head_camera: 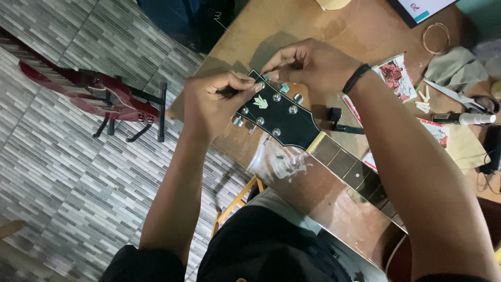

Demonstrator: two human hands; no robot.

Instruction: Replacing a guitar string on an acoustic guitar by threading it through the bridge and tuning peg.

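Head cam looks straight down on a black guitar headstock [279, 116] lying mid-frame on the wooden bench [313, 188], neck running off to the lower right so the tuners face up. Left hand [216, 99] has its grip pinched together at the headstock's top edge, right hand [308, 62] pinches a tuner peg [283, 87] just beside it. Red guitar [99, 96] sits on a stand, upper left.
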